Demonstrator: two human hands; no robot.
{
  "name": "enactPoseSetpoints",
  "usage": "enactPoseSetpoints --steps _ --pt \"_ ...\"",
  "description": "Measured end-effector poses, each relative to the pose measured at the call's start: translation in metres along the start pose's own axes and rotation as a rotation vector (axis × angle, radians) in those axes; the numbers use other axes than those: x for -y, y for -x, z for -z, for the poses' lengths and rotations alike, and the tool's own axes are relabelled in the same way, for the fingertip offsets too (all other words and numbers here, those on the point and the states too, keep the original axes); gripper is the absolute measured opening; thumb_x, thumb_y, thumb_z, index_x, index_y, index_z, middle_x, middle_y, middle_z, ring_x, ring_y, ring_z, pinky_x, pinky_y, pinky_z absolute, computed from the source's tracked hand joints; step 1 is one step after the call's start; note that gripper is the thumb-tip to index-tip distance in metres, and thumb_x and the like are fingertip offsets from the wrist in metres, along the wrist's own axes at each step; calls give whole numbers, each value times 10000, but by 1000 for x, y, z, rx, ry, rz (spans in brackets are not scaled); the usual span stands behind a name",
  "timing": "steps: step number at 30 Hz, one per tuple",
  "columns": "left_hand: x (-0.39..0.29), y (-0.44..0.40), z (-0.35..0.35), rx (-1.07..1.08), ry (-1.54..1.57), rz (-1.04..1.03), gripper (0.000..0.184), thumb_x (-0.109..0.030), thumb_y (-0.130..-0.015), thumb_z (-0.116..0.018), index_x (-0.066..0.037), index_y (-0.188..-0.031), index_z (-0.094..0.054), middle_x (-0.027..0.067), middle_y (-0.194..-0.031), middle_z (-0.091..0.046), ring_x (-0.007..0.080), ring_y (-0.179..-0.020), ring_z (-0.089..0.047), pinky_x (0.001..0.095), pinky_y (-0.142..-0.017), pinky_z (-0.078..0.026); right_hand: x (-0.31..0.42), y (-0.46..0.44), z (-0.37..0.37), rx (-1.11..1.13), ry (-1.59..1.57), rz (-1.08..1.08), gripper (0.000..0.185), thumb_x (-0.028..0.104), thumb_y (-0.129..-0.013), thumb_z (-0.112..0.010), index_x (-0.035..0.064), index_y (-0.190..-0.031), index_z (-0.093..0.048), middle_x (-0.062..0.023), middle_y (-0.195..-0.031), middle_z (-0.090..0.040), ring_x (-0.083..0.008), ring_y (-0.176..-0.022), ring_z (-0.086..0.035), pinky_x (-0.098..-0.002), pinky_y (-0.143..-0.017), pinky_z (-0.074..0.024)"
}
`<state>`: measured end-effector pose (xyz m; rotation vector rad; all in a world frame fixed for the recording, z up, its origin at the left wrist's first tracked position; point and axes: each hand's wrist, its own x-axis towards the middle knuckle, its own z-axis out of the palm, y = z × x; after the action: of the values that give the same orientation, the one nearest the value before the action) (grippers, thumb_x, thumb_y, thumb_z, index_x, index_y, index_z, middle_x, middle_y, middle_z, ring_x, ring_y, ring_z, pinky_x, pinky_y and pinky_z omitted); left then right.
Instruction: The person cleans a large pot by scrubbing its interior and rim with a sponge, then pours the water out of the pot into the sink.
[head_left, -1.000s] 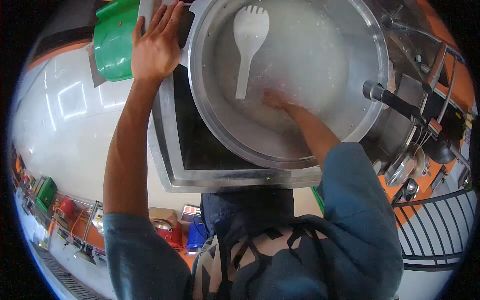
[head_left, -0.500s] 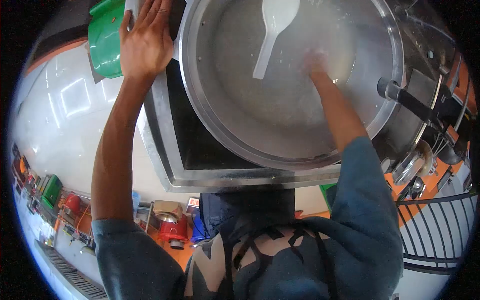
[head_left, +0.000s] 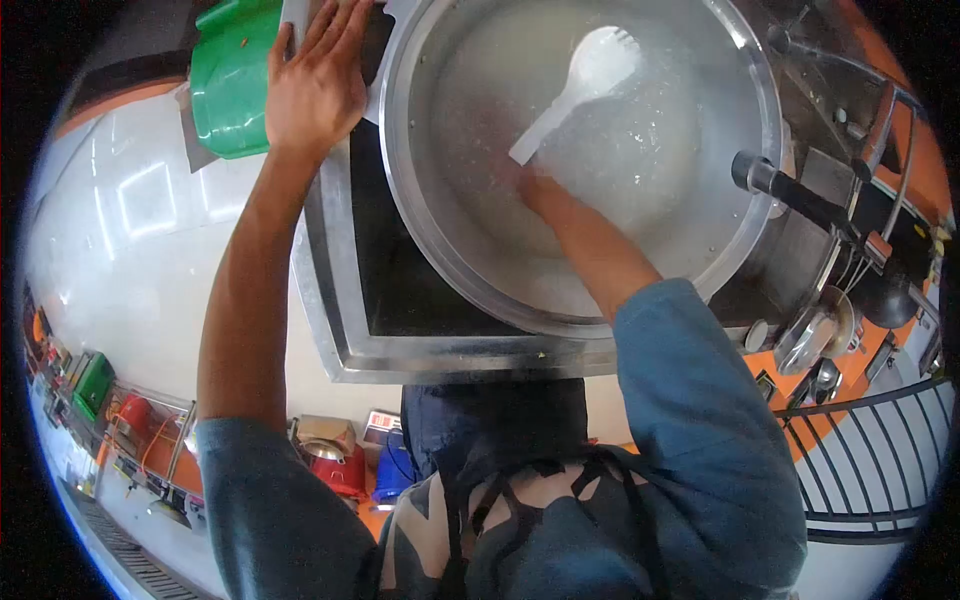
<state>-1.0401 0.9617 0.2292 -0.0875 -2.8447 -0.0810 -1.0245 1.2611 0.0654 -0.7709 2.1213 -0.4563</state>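
A wide metal pot [head_left: 435, 235] full of cloudy, whitish water sits over a dark sink or counter recess with a steel rim. My right hand [head_left: 516, 172] is sunk in that water at the left-centre of the pot. Its fingers are hidden by the murk. Just above it floats a white rice paddle [head_left: 572, 95], its handle end close to my right hand. My left hand [head_left: 318, 95] lies flat with fingers stretched along the steel edge at the pot's upper left, beside a pot handle.
A green plastic container [head_left: 230, 90] stands left of my left hand. Over the pot's right rim reaches a black tube with a metal end [head_left: 790, 192]. Pans and utensils [head_left: 820, 335] lie on an orange surface at right, near a black metal railing [head_left: 865, 450].
My right hand has swept left through the water. The rice paddle has turned and drifted right. My left hand stays on the edge, while the whole view has shifted slightly.
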Motion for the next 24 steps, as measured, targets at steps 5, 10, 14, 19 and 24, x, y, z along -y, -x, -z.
enactPoseSetpoints --steps 5,10,14,19,24 --pt "-1 -3 5 -13 50 3 679 -67 -833 -500 -220 -1471 -325 -26 -1452 -442 171 -1342 -413 512 -1118 -254 -11 16 -19 33 -59 -29 488 317 -948 -442 139 -1402 -411 -138 -1402 -432 -315 -1297 -407 -434 -1101 -304" --pt "-2 -3 6 -19 43 11 649 -67 -842 -474 -209 -1462 -343 -8 -1446 -450 187 -1335 -423 520 -1108 -263 -82 43 -40 -11 51 -190 492 331 -939 -451 138 -1391 -428 -137 -1379 -461 -314 -1283 -423 -429 -1094 -316" --pt "-5 -5 11 -2 57 35 601 -65 -870 -448 -201 -1450 -367 -3 -1436 -462 190 -1333 -426 514 -1104 -266 -193 45 -57 -117 259 -310 495 343 -932 -457 138 -1382 -442 -137 -1360 -484 -313 -1272 -436 -425 -1087 -325" --pt "-4 -4 4 24 7 46 581 -83 -887 -472 -216 -1445 -378 0 -1423 -478 186 -1333 -427 506 -1109 -261 -223 2 38 -233 402 -499 504 351 -927 -463 134 -1382 -441 -139 -1356 -488 -314 -1271 -436 -425 -1086 -325" --pt "-6 -6 4 29 35 47 563 -91 -904 -480 -235 -1440 -387 -1 -1426 -475 184 -1334 -425 504 -1109 -257 -157 -33 88 -258 417 -527 516 354 -926 -467 129 -1389 -427 -144 -1365 -476 -317 -1279 -425 -430 -1090 -318"
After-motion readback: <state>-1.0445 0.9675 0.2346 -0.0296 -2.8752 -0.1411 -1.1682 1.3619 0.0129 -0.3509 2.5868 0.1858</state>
